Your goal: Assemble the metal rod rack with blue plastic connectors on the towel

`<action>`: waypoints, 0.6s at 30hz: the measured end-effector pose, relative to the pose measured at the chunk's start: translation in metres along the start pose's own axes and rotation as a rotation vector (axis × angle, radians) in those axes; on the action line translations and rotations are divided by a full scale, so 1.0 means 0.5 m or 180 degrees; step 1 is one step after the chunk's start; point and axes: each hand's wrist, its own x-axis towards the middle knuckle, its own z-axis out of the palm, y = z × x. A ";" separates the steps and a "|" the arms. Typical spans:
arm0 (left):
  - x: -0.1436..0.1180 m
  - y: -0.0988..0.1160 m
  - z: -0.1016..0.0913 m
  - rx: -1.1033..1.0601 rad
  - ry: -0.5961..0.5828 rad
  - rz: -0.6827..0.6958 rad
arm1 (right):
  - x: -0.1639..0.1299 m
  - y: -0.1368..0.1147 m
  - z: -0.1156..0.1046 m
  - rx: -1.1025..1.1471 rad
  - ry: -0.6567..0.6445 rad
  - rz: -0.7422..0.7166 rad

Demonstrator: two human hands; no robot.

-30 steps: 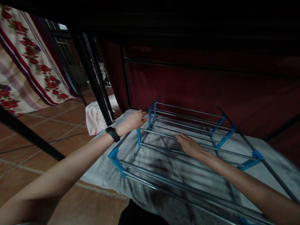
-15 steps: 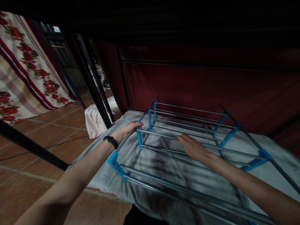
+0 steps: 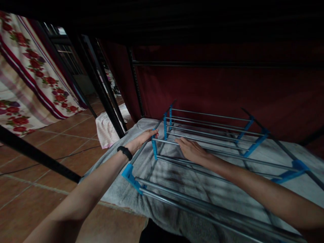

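A rack [image 3: 215, 135] of thin metal rods with blue plastic joints lies flat on a grey blanket [image 3: 116, 184]. My left hand [image 3: 142, 138], a black band [image 3: 125, 152] on its wrist, closes on the rack's left side pole, fingertips by a blue joint [image 3: 154, 148]. My right hand [image 3: 191, 150] lies palm down on the cross rods near that left end, fingers stretched toward the same joint.
Black metal frame posts [image 3: 101, 94] slant up on the left, and a dark red curtain [image 3: 215, 87] hangs behind the rack. A pale pink cloth [image 3: 107, 126] lies on the brown tile floor [image 3: 37, 182]. A flowered sheet [image 3: 30, 87] hangs at far left.
My left hand slid back along the side pole from the rack's far corner. My right hand moved left across the rods, toward the blue joint.
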 end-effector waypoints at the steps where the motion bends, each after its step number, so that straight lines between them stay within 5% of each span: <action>1: 0.000 -0.002 -0.001 -0.0009 0.0001 0.0010 | 0.014 -0.009 0.000 0.0021 0.0004 -0.0023; 18: -0.019 0.021 0.002 0.0547 0.0035 0.0529 | 0.181 -0.137 0.013 0.0151 0.0096 0.0074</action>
